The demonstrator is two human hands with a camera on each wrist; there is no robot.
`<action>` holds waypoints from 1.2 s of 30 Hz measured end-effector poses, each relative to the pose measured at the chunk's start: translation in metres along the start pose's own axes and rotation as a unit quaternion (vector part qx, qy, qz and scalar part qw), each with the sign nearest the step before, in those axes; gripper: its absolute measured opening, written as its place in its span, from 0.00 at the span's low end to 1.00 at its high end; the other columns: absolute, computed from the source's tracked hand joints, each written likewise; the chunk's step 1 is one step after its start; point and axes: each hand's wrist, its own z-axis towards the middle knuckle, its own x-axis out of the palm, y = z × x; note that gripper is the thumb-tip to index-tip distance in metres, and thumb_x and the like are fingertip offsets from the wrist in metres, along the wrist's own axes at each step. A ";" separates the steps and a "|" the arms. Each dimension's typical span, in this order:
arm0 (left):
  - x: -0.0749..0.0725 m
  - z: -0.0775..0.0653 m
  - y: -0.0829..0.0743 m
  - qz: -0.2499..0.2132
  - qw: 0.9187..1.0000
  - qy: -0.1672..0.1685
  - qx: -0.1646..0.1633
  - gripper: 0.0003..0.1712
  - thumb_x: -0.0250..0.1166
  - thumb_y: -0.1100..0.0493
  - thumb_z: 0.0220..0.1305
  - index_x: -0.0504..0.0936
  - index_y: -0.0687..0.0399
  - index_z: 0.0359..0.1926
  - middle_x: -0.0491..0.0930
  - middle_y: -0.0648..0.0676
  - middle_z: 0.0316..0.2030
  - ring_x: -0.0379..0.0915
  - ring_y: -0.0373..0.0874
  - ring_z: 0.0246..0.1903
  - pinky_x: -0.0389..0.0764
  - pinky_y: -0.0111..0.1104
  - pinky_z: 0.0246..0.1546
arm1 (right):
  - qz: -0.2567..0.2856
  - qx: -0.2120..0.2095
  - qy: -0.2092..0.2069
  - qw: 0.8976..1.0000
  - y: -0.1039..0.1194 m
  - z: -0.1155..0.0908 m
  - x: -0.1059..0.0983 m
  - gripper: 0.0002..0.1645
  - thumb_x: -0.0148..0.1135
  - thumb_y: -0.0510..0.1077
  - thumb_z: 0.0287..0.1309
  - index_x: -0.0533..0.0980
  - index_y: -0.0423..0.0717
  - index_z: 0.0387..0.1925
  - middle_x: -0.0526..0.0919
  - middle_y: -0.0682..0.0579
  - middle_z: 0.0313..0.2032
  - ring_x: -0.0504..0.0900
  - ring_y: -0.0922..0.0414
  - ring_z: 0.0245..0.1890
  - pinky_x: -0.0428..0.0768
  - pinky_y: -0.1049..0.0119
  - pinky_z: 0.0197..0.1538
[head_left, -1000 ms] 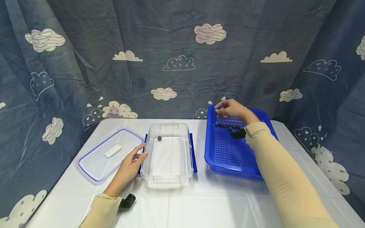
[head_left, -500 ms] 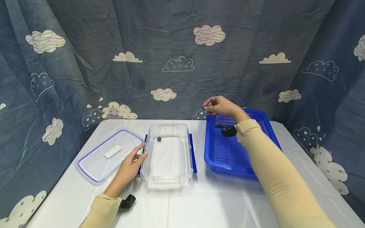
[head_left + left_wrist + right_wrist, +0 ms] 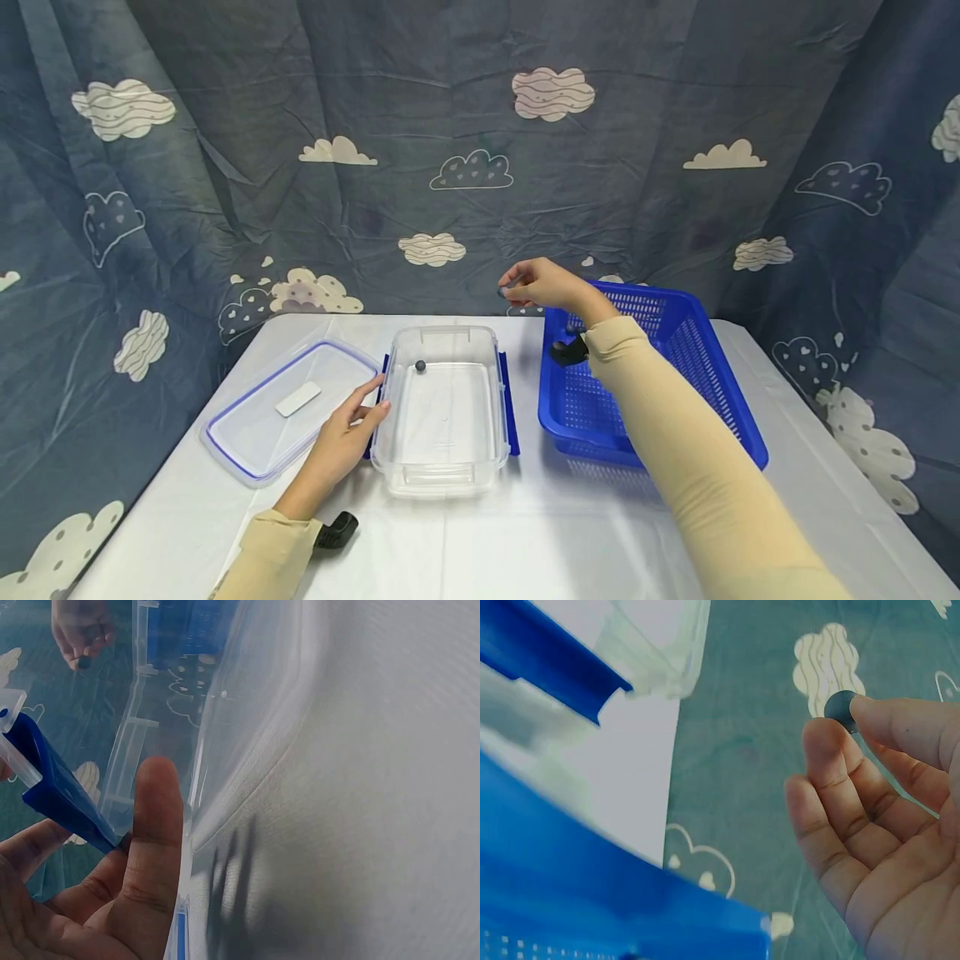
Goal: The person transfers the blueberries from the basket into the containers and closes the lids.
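My right hand (image 3: 542, 283) pinches a small dark ball (image 3: 841, 711) between thumb and fingertips, raised behind the table's far edge, between the clear container and the blue basket. On the table stands the clear plastic container (image 3: 439, 477), its blue side latches folded out. One dark ball (image 3: 420, 366) lies inside it, toward the far left. My left hand (image 3: 341, 437) rests against the container's left side, fingers extended by the blue latch (image 3: 60, 791) and thumb near the rim. In the blue perforated basket (image 3: 551, 392), a few dark balls (image 3: 574, 328) show beside my right wrist; my arm hides others.
The container's clear lid (image 3: 255, 433), with a blue seal and a white label (image 3: 297, 399), lies left of the container. A white cloth (image 3: 495, 550) covers the table. A dark curtain (image 3: 420, 100) with cloud prints hangs behind and at both sides.
My right hand has moved left from above the basket toward the container, carrying the ball. My left hand and the container have stayed put.
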 end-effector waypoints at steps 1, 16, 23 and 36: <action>0.000 0.000 0.000 0.000 1.000 0.000 0.000 0.33 0.59 0.41 0.82 0.67 0.37 0.82 0.89 0.61 0.56 0.82 0.57 0.62 0.78 0.46 0.58 | 0.003 0.000 0.002 1.000 0.002 0.002 0.003 0.19 0.62 0.43 0.78 0.79 0.37 0.62 0.88 0.48 0.39 0.84 0.60 0.37 0.82 0.68 0.43; 0.000 0.001 0.000 -0.002 1.000 -0.001 0.004 0.33 0.59 0.43 0.82 0.67 0.37 0.82 0.90 0.61 0.55 0.82 0.57 0.61 0.78 0.45 0.58 | 0.025 0.000 0.032 0.999 0.017 0.017 0.037 0.19 0.62 0.41 0.77 0.79 0.38 0.64 0.88 0.42 0.46 0.87 0.45 0.52 0.84 0.65 0.52; 0.000 0.000 -0.001 -0.003 1.000 0.000 -0.002 0.33 0.59 0.42 0.82 0.67 0.37 0.82 0.89 0.62 0.57 0.82 0.57 0.61 0.79 0.44 0.56 | 0.021 -0.003 0.052 0.998 0.023 0.024 0.053 0.18 0.62 0.41 0.78 0.79 0.37 0.63 0.90 0.46 0.42 0.87 0.42 0.53 0.85 0.56 0.57; -0.001 0.000 -0.001 -0.004 1.000 0.004 -0.005 0.34 0.59 0.40 0.81 0.66 0.35 0.82 0.87 0.62 0.60 0.81 0.60 0.65 0.78 0.56 0.63 | 0.044 0.029 0.104 0.993 0.036 0.032 0.089 0.16 0.64 0.41 0.76 0.81 0.39 0.59 0.89 0.49 0.40 0.87 0.55 0.45 0.84 0.62 0.54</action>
